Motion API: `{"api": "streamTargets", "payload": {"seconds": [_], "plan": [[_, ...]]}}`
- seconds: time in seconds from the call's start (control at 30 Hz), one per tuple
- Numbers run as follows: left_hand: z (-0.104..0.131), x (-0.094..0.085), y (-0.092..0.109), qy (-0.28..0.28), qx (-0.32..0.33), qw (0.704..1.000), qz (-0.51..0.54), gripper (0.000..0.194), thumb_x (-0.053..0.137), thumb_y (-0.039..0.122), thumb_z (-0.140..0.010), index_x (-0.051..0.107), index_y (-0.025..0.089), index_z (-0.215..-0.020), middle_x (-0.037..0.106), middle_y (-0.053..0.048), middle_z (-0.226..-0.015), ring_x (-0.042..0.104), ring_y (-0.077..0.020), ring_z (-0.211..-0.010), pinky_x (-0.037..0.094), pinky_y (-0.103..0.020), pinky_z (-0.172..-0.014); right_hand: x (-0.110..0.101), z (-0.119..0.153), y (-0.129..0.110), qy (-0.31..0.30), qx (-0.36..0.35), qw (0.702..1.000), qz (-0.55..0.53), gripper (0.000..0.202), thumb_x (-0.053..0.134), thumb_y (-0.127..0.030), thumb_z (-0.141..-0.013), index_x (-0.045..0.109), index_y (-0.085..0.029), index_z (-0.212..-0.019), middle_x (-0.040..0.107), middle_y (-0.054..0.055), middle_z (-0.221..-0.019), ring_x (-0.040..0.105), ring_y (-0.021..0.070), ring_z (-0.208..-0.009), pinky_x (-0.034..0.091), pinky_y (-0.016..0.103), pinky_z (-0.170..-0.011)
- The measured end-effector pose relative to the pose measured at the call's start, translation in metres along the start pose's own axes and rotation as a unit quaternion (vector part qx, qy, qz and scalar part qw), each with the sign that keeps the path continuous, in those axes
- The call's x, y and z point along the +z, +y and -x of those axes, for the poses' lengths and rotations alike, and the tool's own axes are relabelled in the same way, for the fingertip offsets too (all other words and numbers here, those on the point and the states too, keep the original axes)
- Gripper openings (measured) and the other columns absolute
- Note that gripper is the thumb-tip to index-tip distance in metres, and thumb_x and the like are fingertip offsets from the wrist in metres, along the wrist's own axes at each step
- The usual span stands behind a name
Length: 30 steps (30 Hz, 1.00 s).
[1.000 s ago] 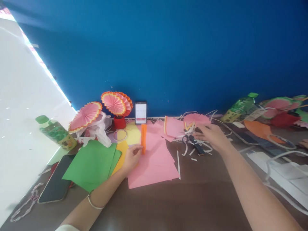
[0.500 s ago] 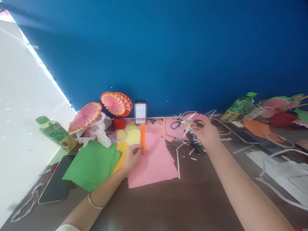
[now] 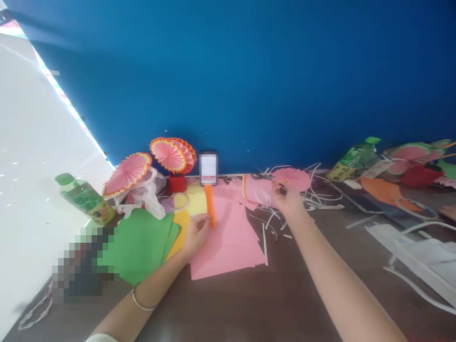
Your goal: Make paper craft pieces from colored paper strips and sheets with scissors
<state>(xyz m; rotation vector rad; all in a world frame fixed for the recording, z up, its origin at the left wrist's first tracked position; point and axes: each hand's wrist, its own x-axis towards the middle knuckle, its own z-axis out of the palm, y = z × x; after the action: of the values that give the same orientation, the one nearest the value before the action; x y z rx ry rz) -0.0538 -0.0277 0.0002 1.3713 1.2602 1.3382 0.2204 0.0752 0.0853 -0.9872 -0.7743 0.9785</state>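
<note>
My left hand (image 3: 195, 232) rests on the papers, thumb and fingers pinched at the lower end of a narrow folded orange paper strip (image 3: 210, 205). Beneath lie pink sheets (image 3: 235, 244), with yellow sheets (image 3: 196, 197) and green sheets (image 3: 142, 242) to the left. Farther right, my right hand (image 3: 289, 198) has its fingers closed around something dark, mostly hidden by the fingers. Just beyond it, blurred dark scissor handles (image 3: 261, 176) show over a pink paper piece with an orange and yellow edge (image 3: 251, 187). A pink scalloped paper piece (image 3: 295, 179) sits behind this hand.
Pleated paper fans (image 3: 169, 154) stand in a red pot (image 3: 177, 182), beside a phone (image 3: 208, 168) against the blue wall. Bottles flank the table, one left (image 3: 83, 197), one right (image 3: 354, 159). White paper scraps (image 3: 320, 202) and a white bag (image 3: 420, 259) lie right.
My right hand has moved left and slightly down; the scissors no longer show spread at its fingers. The long black object beneath it is out of sight. My left hand stays on the strip.
</note>
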Motion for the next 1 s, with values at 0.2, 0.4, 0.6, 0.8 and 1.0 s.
{"api": "streamTargets", "payload": {"seconds": [0.2,0.4,0.6,0.8,1.0], "plan": [[0.003,0.000,0.005,0.023,-0.005,0.999,0.035,0.032,0.051,0.037,-0.080,0.057,0.018,-0.105,0.059,-0.009,-0.105,0.056,-0.0175,-0.097,0.046,-0.027,-0.079,0.044,0.089,0.029,-0.110,0.121,0.986,-0.042,0.025,0.063,-0.040,-0.071,0.055,-0.018,-0.065,0.060,0.004,-0.066,0.061,0.0159,-0.058,0.053,0.030,-0.056],[0.003,0.004,0.009,-0.021,-0.048,0.992,0.117,0.041,0.059,0.040,-0.074,0.050,0.015,-0.105,0.062,-0.005,-0.081,0.055,-0.0094,-0.059,0.041,-0.021,-0.050,0.057,0.135,0.065,-0.148,0.214,0.954,-0.150,0.023,0.066,-0.034,-0.066,0.056,-0.017,-0.055,0.057,-0.001,-0.059,0.062,0.0171,-0.064,0.052,0.033,-0.070],[-0.001,0.001,0.010,0.016,-0.079,0.986,0.147,0.047,0.067,0.036,-0.067,0.051,0.015,-0.105,0.064,-0.007,-0.086,0.060,-0.0127,-0.071,0.043,-0.020,-0.055,0.043,0.131,0.067,-0.182,0.333,0.907,-0.179,0.004,0.065,-0.018,-0.065,0.065,-0.015,-0.063,0.065,0.004,-0.065,0.064,0.0205,-0.076,0.052,0.033,-0.073],[0.000,0.000,0.015,0.019,-0.073,0.984,0.164,0.049,0.070,0.031,-0.064,0.052,0.015,-0.107,0.063,-0.004,-0.080,0.060,-0.0126,-0.072,0.047,-0.022,-0.060,0.035,0.137,0.067,-0.206,0.367,0.886,-0.193,0.022,0.074,-0.020,-0.060,0.066,-0.015,-0.081,0.068,0.005,-0.080,0.064,0.0182,-0.081,0.053,0.026,-0.071],[0.003,0.000,0.013,0.000,-0.027,0.992,0.123,0.045,0.067,0.028,-0.067,0.054,0.017,-0.109,0.061,-0.007,-0.094,0.061,-0.0172,-0.085,0.050,-0.029,-0.074,0.043,0.154,0.070,-0.316,0.341,0.881,-0.090,0.029,0.073,-0.032,-0.063,0.061,-0.017,-0.085,0.062,0.001,-0.075,0.058,0.0101,-0.055,0.047,0.022,-0.051]]}}
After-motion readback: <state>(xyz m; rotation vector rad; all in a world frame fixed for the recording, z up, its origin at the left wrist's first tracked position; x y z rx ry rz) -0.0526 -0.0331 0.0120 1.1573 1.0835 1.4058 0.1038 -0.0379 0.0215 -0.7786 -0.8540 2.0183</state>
